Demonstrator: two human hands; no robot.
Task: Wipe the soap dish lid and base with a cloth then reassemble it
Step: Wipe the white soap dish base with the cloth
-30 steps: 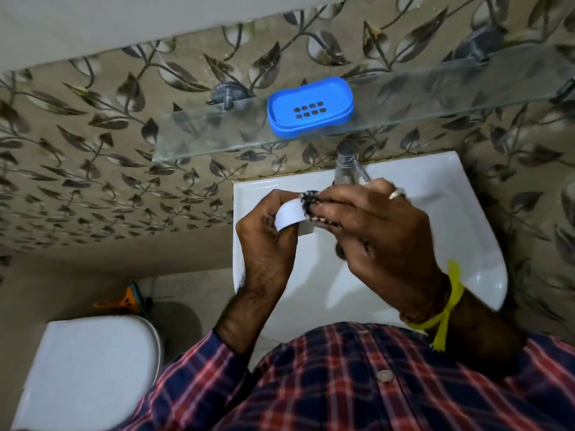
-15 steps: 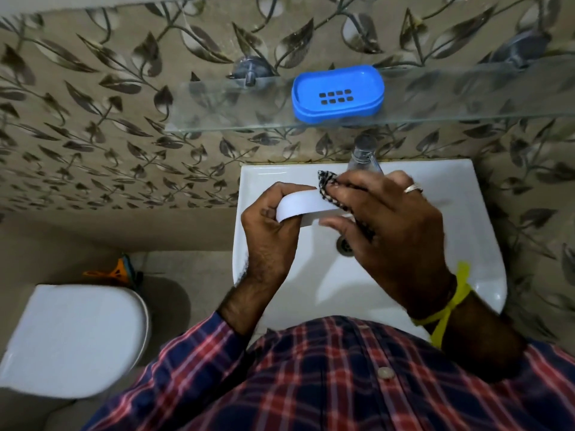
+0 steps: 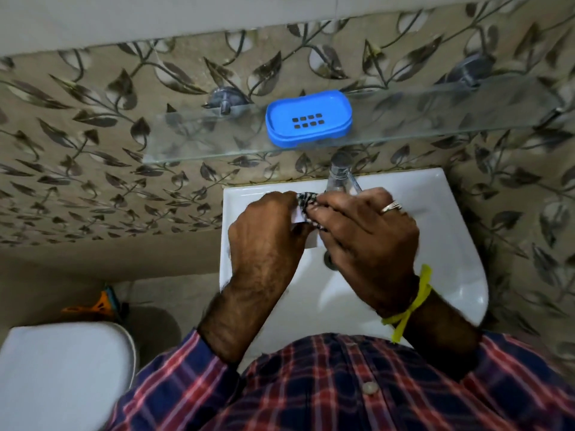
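The blue slotted soap dish part point(image 3: 308, 118) lies on the glass shelf point(image 3: 435, 113) above the sink. Over the basin, my left hand point(image 3: 267, 237) grips the white soap dish part point(image 3: 300, 217), which shows only as a small white patch between my hands. My right hand point(image 3: 364, 234) holds a black-and-white patterned cloth point(image 3: 306, 199) and presses it against the white part. Most of the white part and the cloth are hidden by my fingers.
A white sink point(image 3: 435, 231) sits below my hands, with a chrome tap point(image 3: 339, 175) at its back edge and a drain point(image 3: 328, 259) partly visible. A white toilet lid point(image 3: 59, 377) is at the lower left. An orange object point(image 3: 93, 306) lies on the floor.
My left hand has turned so that its back faces up and covers most of the white part. The cloth has shifted toward the part's top edge. The view tilted slightly.
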